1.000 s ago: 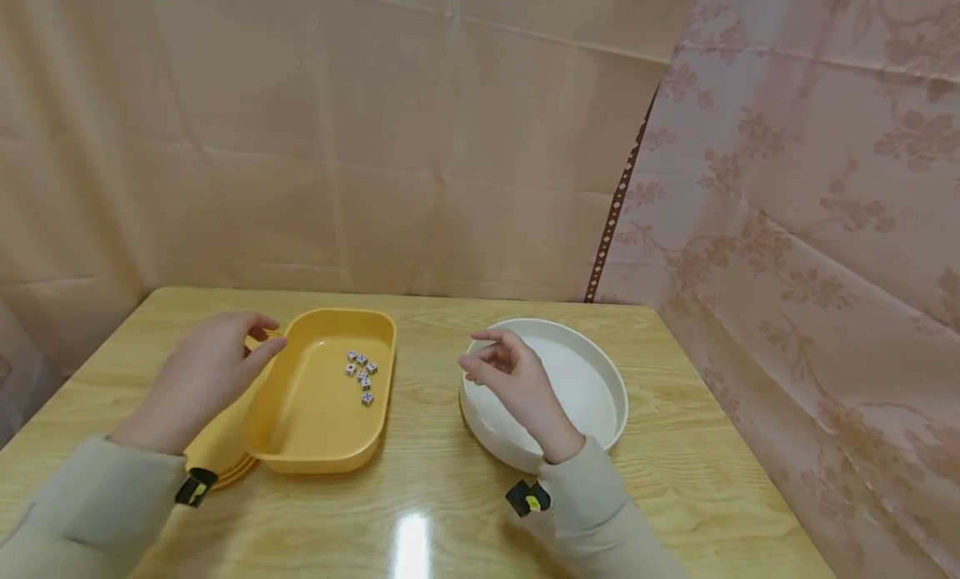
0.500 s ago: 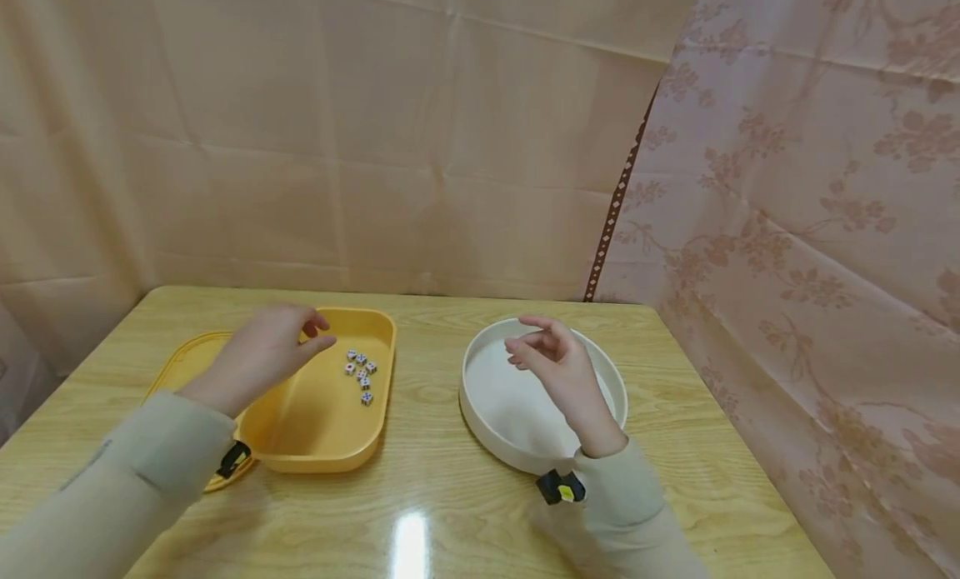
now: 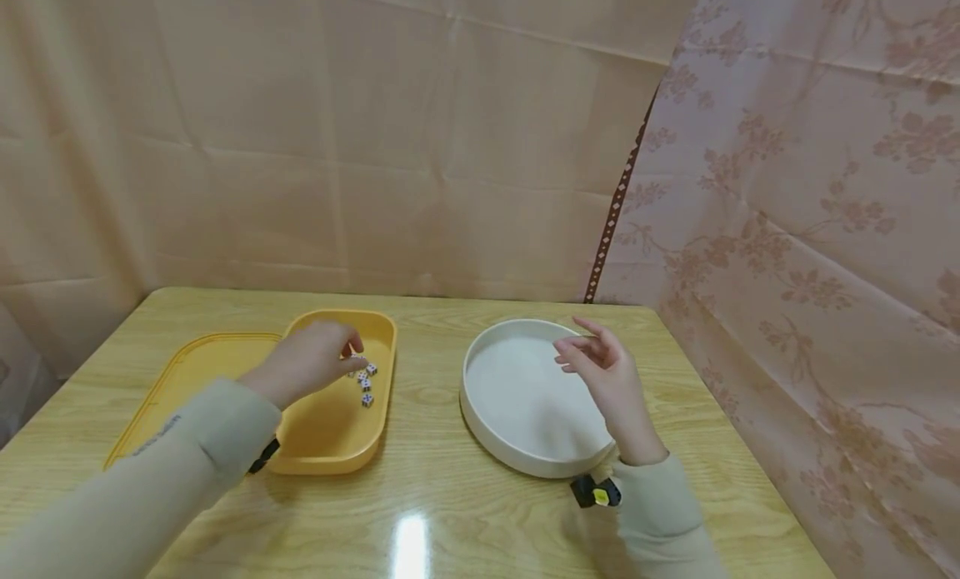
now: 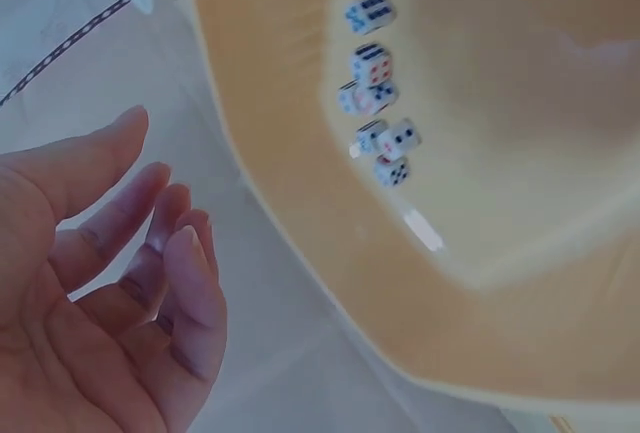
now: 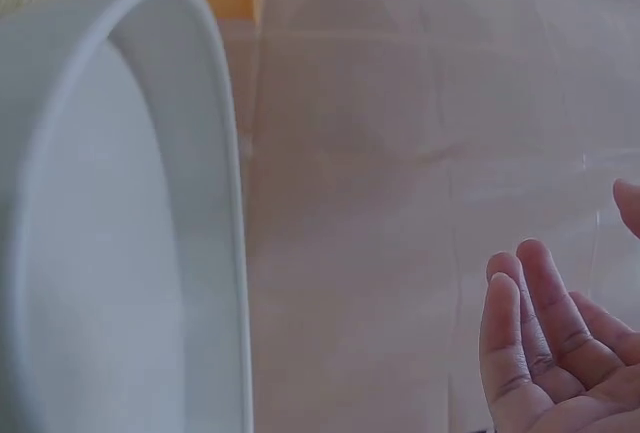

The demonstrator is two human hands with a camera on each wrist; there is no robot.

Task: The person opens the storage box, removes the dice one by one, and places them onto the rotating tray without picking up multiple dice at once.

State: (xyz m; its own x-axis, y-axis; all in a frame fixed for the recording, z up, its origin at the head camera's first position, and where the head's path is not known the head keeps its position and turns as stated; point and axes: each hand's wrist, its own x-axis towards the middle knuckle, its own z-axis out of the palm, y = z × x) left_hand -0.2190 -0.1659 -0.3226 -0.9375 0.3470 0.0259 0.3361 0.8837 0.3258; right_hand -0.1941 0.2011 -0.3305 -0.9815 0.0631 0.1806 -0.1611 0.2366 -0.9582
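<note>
Over the yellow rectangular tray (image 3: 330,461) hovers my left hand (image 3: 311,358), fingers loosely bent with nothing between them. Several small white dice (image 3: 366,385) lie grouped on the tray floor by its right side; the hand overlaps a few of them in the head view. From the left wrist, the dice (image 4: 398,139) show dark and red pips, and the fingers (image 4: 192,293) appear apart from them. My right hand (image 3: 611,387) is raised over the right side of a round white tray (image 3: 517,379), relaxed and holding nothing. Its fingers (image 5: 510,343) are spread from the thumb in the right wrist view.
A flat yellow lid (image 3: 202,362) lies left of the yellow tray, partly under the left forearm. Wood-grain table (image 3: 420,446) shows between the two trays. A beige curtain (image 3: 375,146) hangs behind, and a floral curtain (image 3: 825,229) runs along the right.
My left hand has moved right, from over the lid to above the dice. My right hand has also shifted right across the white tray. The dice and trays stay put.
</note>
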